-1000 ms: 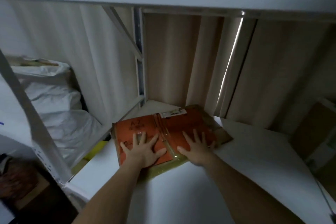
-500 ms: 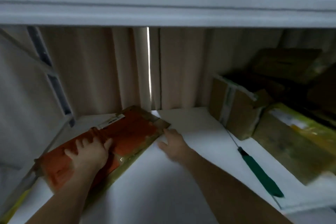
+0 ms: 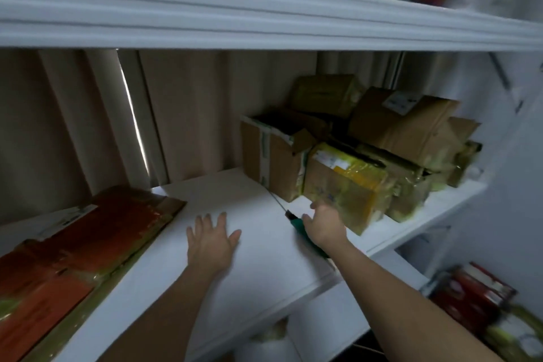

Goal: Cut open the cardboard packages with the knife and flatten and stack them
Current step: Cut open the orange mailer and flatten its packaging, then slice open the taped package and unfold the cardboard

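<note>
On the white shelf (image 3: 258, 261), at centre, the left hand (image 3: 212, 239) lies palm down with its fingers straight and spread, holding nothing. Right of it, the right hand (image 3: 323, 225) sits over the green handle of the knife (image 3: 296, 223); the fingers look only loosely bent above the handle, and a firm grip cannot be confirmed, since the hand hides most of the handle and the view is blurred. From beneath the hand the thin blade runs back and to the left along the shelf, its tip near the foot of an opened brown box (image 3: 271, 153). Just beside the right hand, to its right, stands a package wrapped in yellow tape (image 3: 346, 185), touching the opened brown box on its left. Behind these are more cardboard packages (image 3: 408, 123), piled toward the right end of the shelf. At the left end, well apart from both hands, lies the flattened orange cardboard (image 3: 79, 247), edged with yellowish tape and bearing a white label. Overhead runs the white edge of an upper shelf (image 3: 264, 17); beige curtains (image 3: 191, 114) hang behind. At lower right, below the shelf, blurred red items (image 3: 470, 294) are visible.
</note>
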